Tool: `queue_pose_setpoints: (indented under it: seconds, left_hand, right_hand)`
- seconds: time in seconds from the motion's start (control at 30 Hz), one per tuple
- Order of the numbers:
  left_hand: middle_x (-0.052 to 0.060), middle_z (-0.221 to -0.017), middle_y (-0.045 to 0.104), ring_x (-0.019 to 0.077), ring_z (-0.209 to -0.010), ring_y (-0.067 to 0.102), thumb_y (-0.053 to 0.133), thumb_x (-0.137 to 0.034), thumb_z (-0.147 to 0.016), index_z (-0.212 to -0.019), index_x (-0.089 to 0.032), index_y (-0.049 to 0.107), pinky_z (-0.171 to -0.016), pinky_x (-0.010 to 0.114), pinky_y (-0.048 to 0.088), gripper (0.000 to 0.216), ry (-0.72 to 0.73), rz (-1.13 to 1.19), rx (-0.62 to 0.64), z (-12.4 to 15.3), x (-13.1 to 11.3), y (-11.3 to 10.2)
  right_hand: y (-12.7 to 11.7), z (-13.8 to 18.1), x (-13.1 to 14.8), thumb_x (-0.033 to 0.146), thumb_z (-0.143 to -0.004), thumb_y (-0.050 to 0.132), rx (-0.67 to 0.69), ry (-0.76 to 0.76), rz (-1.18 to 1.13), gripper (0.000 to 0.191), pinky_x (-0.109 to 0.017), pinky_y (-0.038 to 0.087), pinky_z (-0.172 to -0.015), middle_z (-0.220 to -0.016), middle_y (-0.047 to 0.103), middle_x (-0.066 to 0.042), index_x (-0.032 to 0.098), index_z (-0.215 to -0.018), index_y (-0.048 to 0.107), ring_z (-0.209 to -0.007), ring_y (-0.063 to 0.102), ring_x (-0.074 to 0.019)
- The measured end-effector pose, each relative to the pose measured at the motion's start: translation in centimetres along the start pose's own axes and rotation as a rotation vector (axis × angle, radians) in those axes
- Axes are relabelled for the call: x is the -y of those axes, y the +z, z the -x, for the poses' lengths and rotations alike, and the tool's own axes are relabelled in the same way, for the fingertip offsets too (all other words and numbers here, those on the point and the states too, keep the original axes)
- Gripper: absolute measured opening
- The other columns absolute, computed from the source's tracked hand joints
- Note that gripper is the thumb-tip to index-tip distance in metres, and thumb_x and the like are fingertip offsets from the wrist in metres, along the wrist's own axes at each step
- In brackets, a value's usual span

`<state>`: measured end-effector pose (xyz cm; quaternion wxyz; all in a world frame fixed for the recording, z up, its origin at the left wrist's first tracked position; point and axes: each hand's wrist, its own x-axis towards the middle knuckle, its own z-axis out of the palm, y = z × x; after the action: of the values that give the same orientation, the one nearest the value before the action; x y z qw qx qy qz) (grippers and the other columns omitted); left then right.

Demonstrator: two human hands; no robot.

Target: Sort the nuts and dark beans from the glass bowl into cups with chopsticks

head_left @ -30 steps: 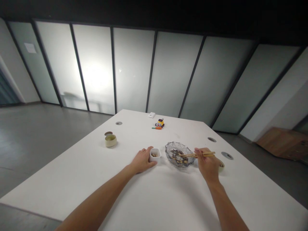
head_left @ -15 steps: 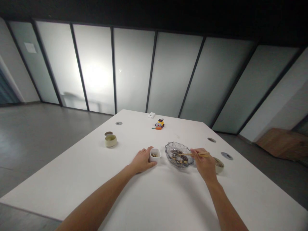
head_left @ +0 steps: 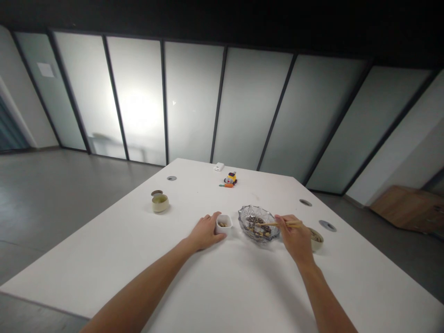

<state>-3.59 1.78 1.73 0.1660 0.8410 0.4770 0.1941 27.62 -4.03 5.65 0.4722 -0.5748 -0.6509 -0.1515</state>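
My left hand (head_left: 206,232) grips the left side of a small white cup (head_left: 228,230), thumb in front and fingers behind. A few brownish nuts or seeds (head_left: 223,224) lie inside it. To the cup's right stands a clear glass bowl (head_left: 244,213) holding dark seeds and paler pieces. My right hand (head_left: 294,238) is closed on wooden chopsticks (head_left: 279,224), whose tips reach down among the seeds in the bowl. Partly hidden behind my right hand is a pale round tin (head_left: 317,241) with something light inside.
Toward the left of the white table (head_left: 114,249) sits another pale round tin (head_left: 160,204). A yellow and grey toy car (head_left: 230,178), an orange toy carrot (head_left: 228,186) and a white box-like device (head_left: 218,166) lie farther back. Round grommets (head_left: 327,225) are set in the tabletop.
Hardly anything differs. The chopstick tips have shifted slightly within the bowl; my left hand and the cup stay in place.
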Motion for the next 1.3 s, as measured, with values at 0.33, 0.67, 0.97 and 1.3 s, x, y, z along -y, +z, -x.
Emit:
queue_pose_setpoints:
  seconds: [0.33,0.67,0.97,1.3]
  left_hand:
    - [0.014,-0.129,0.069,0.0356,-0.123,0.063,0.072,-0.047,-0.088,-0.152,-0.022,0.042,-0.103,0.042,0.047,0.075,-0.006,-0.004,0.002,0.1,-0.1,-0.1]
    - [0.013,-0.125,0.07,0.0361,-0.117,0.065,0.073,-0.047,-0.088,-0.15,-0.023,0.044,-0.099,0.042,0.049,0.073,0.017,-0.014,-0.032,0.1,0.5,0.4]
    - [0.012,-0.126,0.07,0.035,-0.118,0.065,0.073,-0.049,-0.088,-0.151,-0.024,0.044,-0.1,0.041,0.048,0.074,0.031,0.0,-0.05,0.1,0.7,0.5]
    - [0.011,-0.121,0.071,0.0354,-0.116,0.065,0.073,-0.047,-0.087,-0.149,-0.024,0.045,-0.097,0.041,0.048,0.072,0.008,0.0,-0.028,0.2,0.1,0.1]
  right_hand:
    - [-0.2,0.1,0.5,0.067,-0.104,0.04,-0.015,-0.024,0.004,0.062,-0.03,0.043,-0.062,-0.069,0.068,-0.005,0.022,-0.07,0.064,-0.062,0.062,-0.0185]
    - [-0.4,0.0,0.8,0.075,-0.095,0.052,-0.109,0.179,-0.187,0.062,-0.033,0.051,-0.066,-0.073,0.073,-0.007,0.021,-0.072,0.071,-0.067,0.068,-0.0213]
    - [0.8,-0.3,2.5,0.065,-0.077,0.082,-0.232,0.545,-0.99,0.049,-0.036,0.066,-0.061,-0.066,0.068,0.001,0.019,-0.069,0.067,-0.063,0.071,-0.0173]
    - [1.4,0.7,3.1,0.066,-0.085,0.073,0.005,0.485,-0.869,0.048,-0.04,0.068,-0.062,-0.067,0.071,-0.004,0.02,-0.071,0.071,-0.066,0.074,-0.0232]
